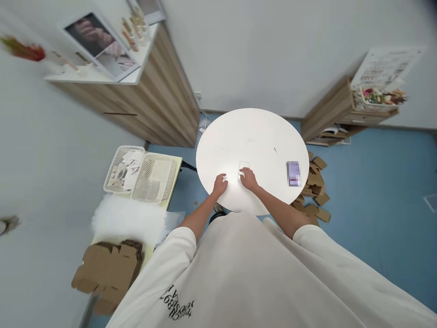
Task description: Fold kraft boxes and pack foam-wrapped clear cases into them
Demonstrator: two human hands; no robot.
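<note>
On the round white table (252, 127) lies a small clear rectangular case (245, 164) with a pale outline. My right hand (249, 179) reaches over its near part, thumb and fingers curled around its right side. Something small and white shows between those fingertips, too small to name. To the left, my left hand (220, 184) is held low at the table's near side, thumb and fingers bent toward each other. A tiny whitish bit seems to sit between them, hardly visible against the white tabletop.
A purple printed packet (293, 173) lies at the table's right, and a small dark mark or scrap (275, 150) nearer the middle. Left stand white baskets (152, 177), bubble wrap (129, 218) and flat cardboard boxes (107, 269). Small cardboard boxes (316, 184) pile up on the floor at right.
</note>
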